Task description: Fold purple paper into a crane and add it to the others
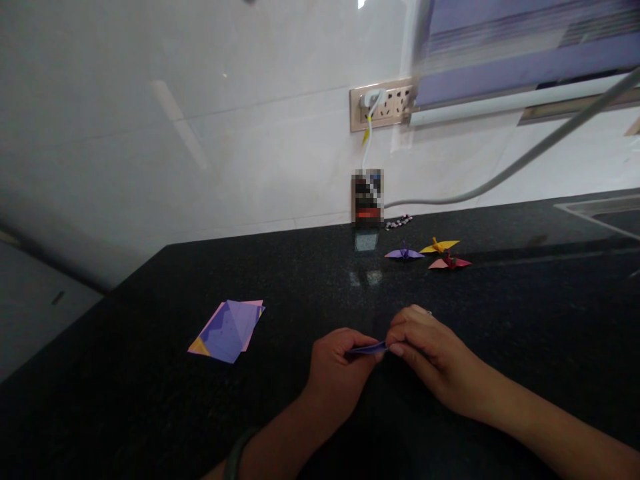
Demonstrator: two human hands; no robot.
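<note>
A small piece of folded purple paper [367, 348] is held between my two hands, just above the dark countertop. My left hand [340, 367] pinches its left part between thumb and fingers. At the paper's right end, my right hand [425, 353] closes thumb and fingertips on it. Much of the paper is covered by my fingers, so its full shape cannot be seen. To the left lies a stack of paper sheets [227, 331], purple on top with pink and yellow edges showing. Beyond my right hand sit a purple paper crane [405, 253], a yellow paper crane [440, 246] and a red-pink paper crane [450, 263].
The black speckled countertop [150, 313] meets a white tiled wall [250, 133]. A pixelated upright object [368, 198] leans there, with a white cable to the socket panel [383, 105]. Beside it are a beaded strand [399, 222] and a grey hose [500, 177]. A sink edge [590, 217] shows at right.
</note>
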